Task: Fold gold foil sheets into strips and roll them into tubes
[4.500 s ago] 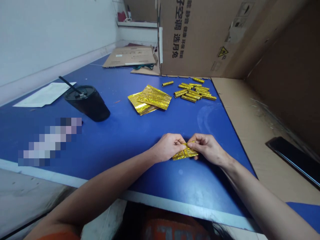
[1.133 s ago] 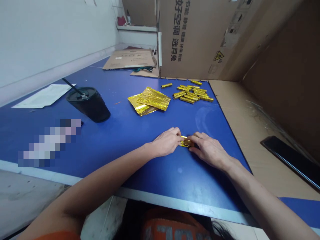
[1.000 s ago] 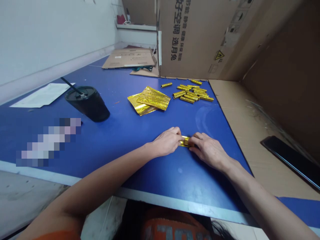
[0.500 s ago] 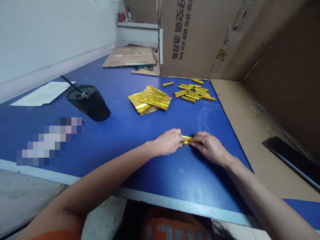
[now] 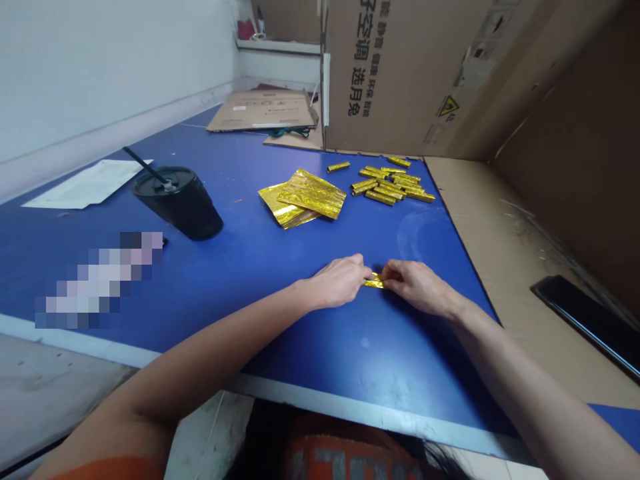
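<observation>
My left hand point(image 5: 340, 281) and my right hand point(image 5: 414, 287) pinch opposite ends of a small gold foil roll point(image 5: 374, 283), which lies low over the blue table point(image 5: 280, 333). Most of the roll is hidden by my fingers. Farther away, a stack of flat holographic gold foil sheets point(image 5: 303, 199) lies on the table. To its right is a heap of several rolled gold foil tubes point(image 5: 393, 185), with one loose tube point(image 5: 339, 167) just beyond.
A black lidded tumbler with a straw point(image 5: 179, 203) stands left of the foil, near a white paper sheet point(image 5: 87, 185). A large cardboard box panel point(image 5: 400, 73) rises behind the table. A black phone point(image 5: 583, 323) lies on a cardboard surface to the right.
The loose foil has been rolled into a narrow tube, much smaller than in the earliest frame. My hands have drawn slightly apart, and the roll now shows between my fingertips.
</observation>
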{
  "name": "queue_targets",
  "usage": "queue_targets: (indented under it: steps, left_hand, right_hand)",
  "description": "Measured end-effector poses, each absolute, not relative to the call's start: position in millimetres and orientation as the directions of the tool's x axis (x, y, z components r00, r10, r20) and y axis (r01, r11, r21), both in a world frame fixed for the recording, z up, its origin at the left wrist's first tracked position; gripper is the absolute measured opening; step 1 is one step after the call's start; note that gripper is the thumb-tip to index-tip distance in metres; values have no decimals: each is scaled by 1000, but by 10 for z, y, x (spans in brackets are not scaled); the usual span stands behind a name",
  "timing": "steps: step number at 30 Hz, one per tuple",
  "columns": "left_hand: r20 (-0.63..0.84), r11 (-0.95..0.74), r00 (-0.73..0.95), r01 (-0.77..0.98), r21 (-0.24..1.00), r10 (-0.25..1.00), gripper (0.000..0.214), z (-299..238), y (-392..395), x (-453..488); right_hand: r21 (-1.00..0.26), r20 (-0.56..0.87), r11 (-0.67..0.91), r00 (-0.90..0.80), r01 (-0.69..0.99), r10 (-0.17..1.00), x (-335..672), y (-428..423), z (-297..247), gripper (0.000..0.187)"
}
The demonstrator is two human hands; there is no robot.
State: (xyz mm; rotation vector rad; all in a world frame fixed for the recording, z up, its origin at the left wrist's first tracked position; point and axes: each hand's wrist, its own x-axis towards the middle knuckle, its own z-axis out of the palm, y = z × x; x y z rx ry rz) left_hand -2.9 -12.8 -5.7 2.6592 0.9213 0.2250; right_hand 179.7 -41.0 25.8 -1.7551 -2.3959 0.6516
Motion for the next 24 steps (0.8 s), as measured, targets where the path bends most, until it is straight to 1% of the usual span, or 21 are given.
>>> queue_targets:
  steps: [3, 9, 15, 18, 24]
  left_hand:
    - [46, -723, 770, 574, 385, 636, 25, -49, -113, -31]
    - [61, -732, 790, 533, 425, 611, 26, -75, -34, -8]
    - [96, -743, 799, 497, 448, 593, 26, -95, 12, -1]
    - [77, -744, 811, 489, 456, 580, 27, -58, 35, 2]
    - [39, -719, 812, 492, 491, 583, 19, 9, 81, 15]
  right_hand:
    - [-360, -171, 249, -326, 899, 930, 1771, -421, 267, 14]
    - [-284, -179, 242, -299, 928, 937, 1759, -421, 267, 15]
    - [-336, -194, 248, -324, 909, 926, 1780, -388, 256, 18]
    - [-336, -195, 243, -319, 910, 927, 1774, -386, 265, 19]
    - [-356, -188, 230, -311, 906, 932, 1761, -399, 276, 20]
